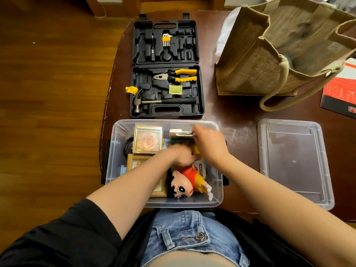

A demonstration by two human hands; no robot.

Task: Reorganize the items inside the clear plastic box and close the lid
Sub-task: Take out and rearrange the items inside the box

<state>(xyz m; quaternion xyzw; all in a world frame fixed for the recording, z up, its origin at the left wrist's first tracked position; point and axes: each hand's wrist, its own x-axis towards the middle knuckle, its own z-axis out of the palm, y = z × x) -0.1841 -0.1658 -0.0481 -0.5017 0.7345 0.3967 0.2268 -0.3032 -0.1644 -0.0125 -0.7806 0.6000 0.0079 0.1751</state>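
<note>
Box: I see the clear plastic box (115, 151) at the table's near edge, open, its left wall close to the table's left rim.
Lid: clear lid (292, 162) lies flat on the table to the right of the box, apart from it, its near corner at the table edge.
Right hand: my right hand (210, 143) is over the box's far right corner, fingers pinching a thin flat stack of white and dark pieces (180, 132) held near the far wall.
Left hand: my left hand (182, 154) is blurred, reaching into the box middle; fingers curl downward, but I cannot tell if it grips anything.
Contents: rose picture frame (148, 139) far left inside; wooden frame (134, 160) below it, partly under my left forearm; cartoon doll (185, 185) in a red shirt lies at near right, feet close to the right wall; a box lettered MINI FAN (201, 168) beside it; black cable (128, 145) against the left wall.
Room inside: tight, bare floor only at the near right corner.
Table: dark wooden table (231, 112), bare strip between box and lid.
Beyond box: open black tool case (165, 66) just beyond the far wall, with pliers (177, 76) and hammer (154, 102).
Far right: jute bag (269, 54) standing; red booklet (341, 91) at the right edge.
</note>
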